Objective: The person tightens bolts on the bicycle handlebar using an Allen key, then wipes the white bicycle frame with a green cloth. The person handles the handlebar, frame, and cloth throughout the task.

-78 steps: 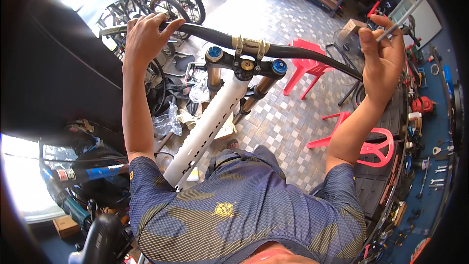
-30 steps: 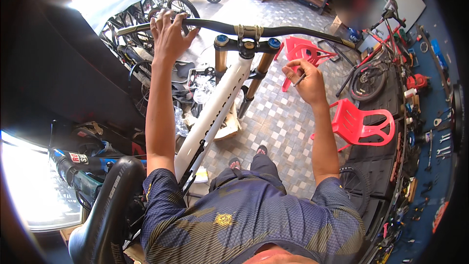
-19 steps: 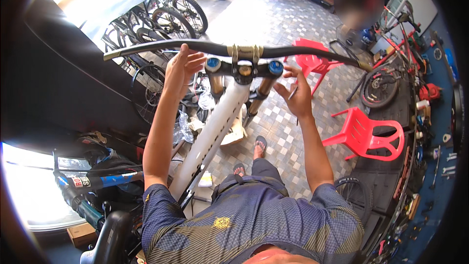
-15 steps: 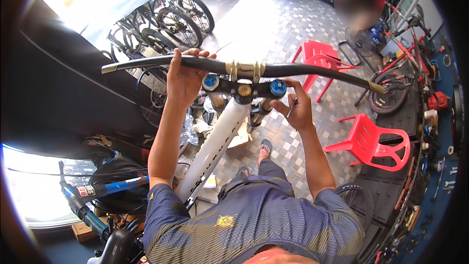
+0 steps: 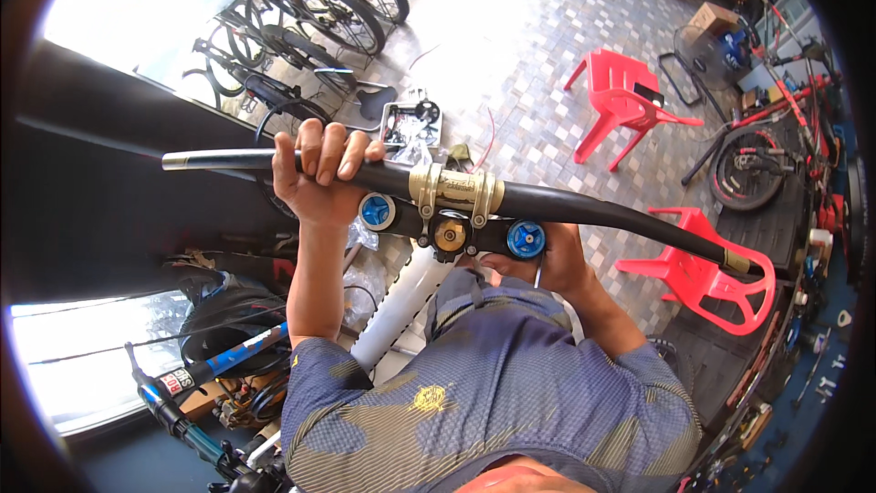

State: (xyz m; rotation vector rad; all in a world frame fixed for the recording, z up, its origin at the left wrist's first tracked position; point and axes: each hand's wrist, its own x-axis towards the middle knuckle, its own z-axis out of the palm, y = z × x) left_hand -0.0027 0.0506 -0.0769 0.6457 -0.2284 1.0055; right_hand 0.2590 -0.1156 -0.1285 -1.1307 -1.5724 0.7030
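Note:
A black bicycle handlebar [image 5: 584, 208] with bare ends lies across in front of me, held in a gold stem clamp [image 5: 456, 190]. Below the clamp is a black fork crown with a blue cap on the left [image 5: 376, 211] and another blue cap [image 5: 526, 238] on the right. A gold cap [image 5: 451, 236] sits between them, above the white frame tube [image 5: 401, 301]. My left hand [image 5: 324, 173] is closed over the bar's left half. My right hand [image 5: 564, 260] is at the crown's right end, fingers partly hidden, with a thin rod-like tool [image 5: 539, 274] in it.
Two red plastic chairs, one farther off [image 5: 620, 96] and one nearer [image 5: 703, 265], stand at the right. Bicycles [image 5: 338, 14] line the far left. A blue bike frame [image 5: 228, 354] is at the lower left. Beyond the bar lies an open case of parts [image 5: 411, 123].
The handlebar and crown now appear nearer and lower, with the bar tilted down to the right. My left fingers have wrapped over the bar. My right hand has moved down, partly behind the crown.

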